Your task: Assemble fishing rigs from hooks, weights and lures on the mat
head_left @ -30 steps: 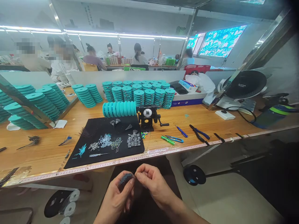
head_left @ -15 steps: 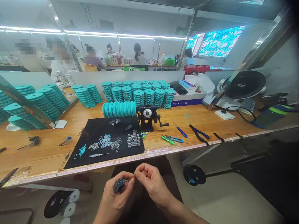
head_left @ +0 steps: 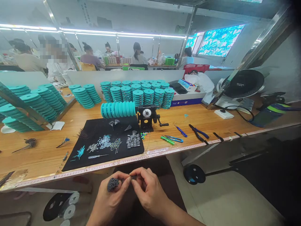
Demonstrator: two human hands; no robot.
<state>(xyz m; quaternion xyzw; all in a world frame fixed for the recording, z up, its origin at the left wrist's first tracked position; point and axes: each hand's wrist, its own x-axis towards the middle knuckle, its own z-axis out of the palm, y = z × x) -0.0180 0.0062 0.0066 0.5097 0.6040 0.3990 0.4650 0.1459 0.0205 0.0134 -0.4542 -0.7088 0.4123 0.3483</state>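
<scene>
Shifted leftward since a moment ago, the left hand [head_left: 108, 197] closes around a knobbly, dark beaded bundle [head_left: 113, 184] at lower centre, while the right hand [head_left: 148, 192] pinches a thin dark sliver [head_left: 133, 177] just beside it, below the black mat [head_left: 103, 160].
</scene>
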